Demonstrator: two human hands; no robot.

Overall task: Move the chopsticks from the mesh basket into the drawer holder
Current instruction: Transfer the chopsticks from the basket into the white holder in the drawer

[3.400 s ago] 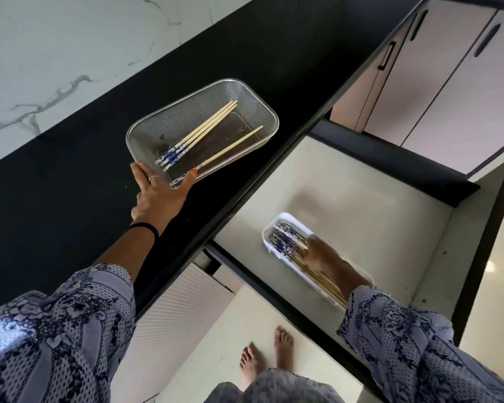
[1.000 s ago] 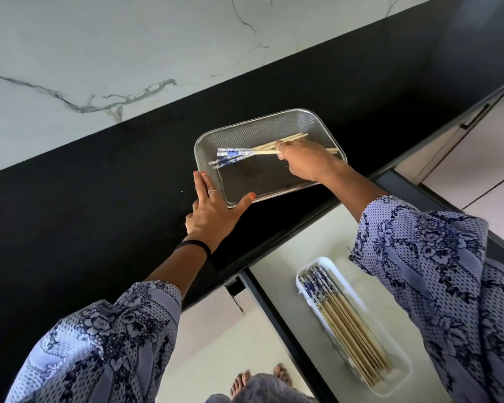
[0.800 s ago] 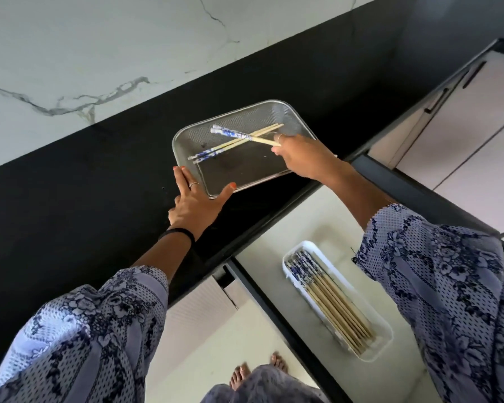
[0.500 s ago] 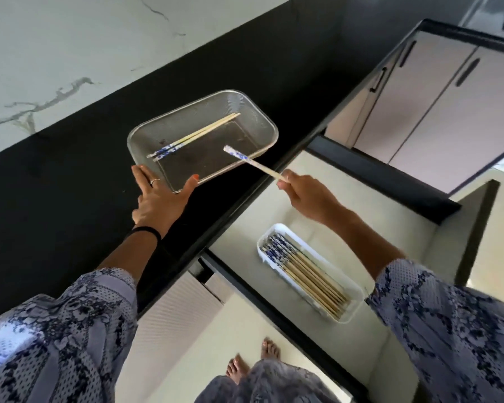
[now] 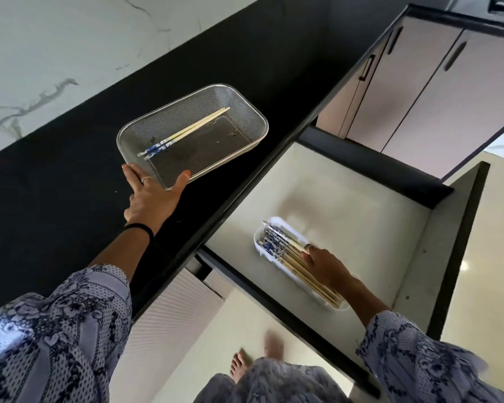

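The steel mesh basket (image 5: 253,114) sits on the black counter with two wooden chopsticks (image 5: 186,131), blue-patterned at one end, lying inside. My left hand (image 5: 153,196) grips the basket's near corner, thumb on the front rim. Down in the open drawer, the white holder (image 5: 277,228) carries several chopsticks (image 5: 277,248) side by side. My right hand (image 5: 323,264) rests on that bundle, fingers pinching one chopstick (image 5: 282,237) that lies on top along the holder's far side.
The black counter (image 5: 56,199) runs along a marble wall. The pale drawer floor (image 5: 346,210) spreads around the holder, dark drawer walls (image 5: 454,257) at right. Pink cabinet doors (image 5: 437,91) stand beyond. My bare feet (image 5: 239,367) are below the drawer front.
My right hand lifted one chopstick out of the basket, carried it down to the drawer and lowered it onto the bundle in the holder. Two chopsticks stay in the basket. My left hand kept its hold.
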